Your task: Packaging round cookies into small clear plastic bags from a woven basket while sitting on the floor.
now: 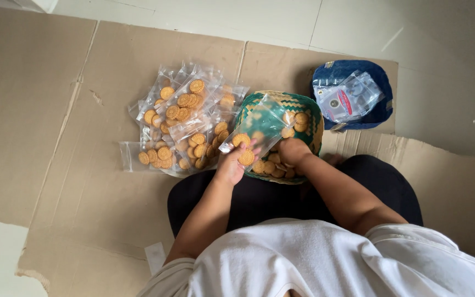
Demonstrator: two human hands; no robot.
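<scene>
Though half hidden behind the clear bag (259, 124) in the left hand's (231, 165) grip, right hand (293, 151), grasp indiscernible, over basket (314, 110).

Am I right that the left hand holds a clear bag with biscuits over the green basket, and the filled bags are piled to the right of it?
Not quite. The head view shows the filled bags piled left of the green basket, not right. The rest holds: the left hand holds a clear bag with biscuits over the basket.

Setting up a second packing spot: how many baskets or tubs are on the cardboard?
2: a green woven basket of biscuits before the hands, and a blue tub of empty bags at its right.
</scene>
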